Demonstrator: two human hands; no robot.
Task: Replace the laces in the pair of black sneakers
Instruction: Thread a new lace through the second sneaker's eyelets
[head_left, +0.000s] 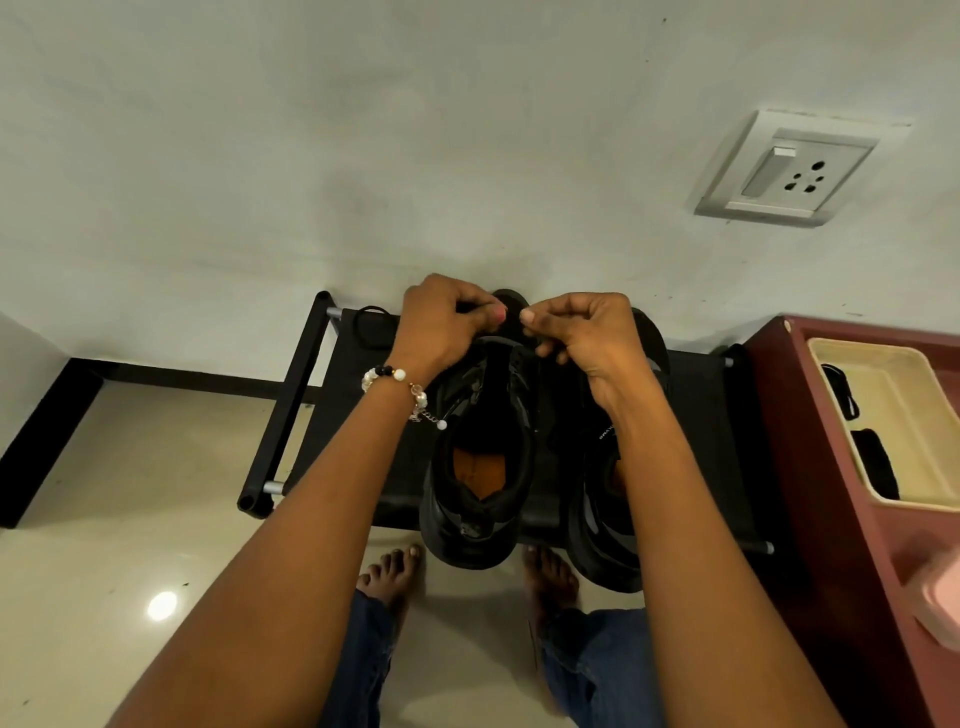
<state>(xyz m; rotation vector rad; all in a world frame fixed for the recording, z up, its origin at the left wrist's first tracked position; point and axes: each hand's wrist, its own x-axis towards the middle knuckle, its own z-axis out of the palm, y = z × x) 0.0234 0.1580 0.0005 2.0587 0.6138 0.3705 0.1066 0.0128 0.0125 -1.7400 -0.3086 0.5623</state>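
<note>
Both grips curled tight — left hand (441, 325), right hand (576, 332) pinch lace over left sneaker (480, 457) toe.

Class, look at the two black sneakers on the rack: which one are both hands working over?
The left sneaker, its orange insole fully visible. Both hands meet above its toe end; the right sneaker lies mostly under the right forearm.

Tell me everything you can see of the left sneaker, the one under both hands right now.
The left sneaker is all black with a thick sole, an orange insole showing through its opening, and a tongue standing up. It sits upright on the black rack, toe toward the wall, heel overhanging the near edge, beside its pair. The left hand and right hand work with curled fingers over its toe end; the lace is too dark to make out.
</note>
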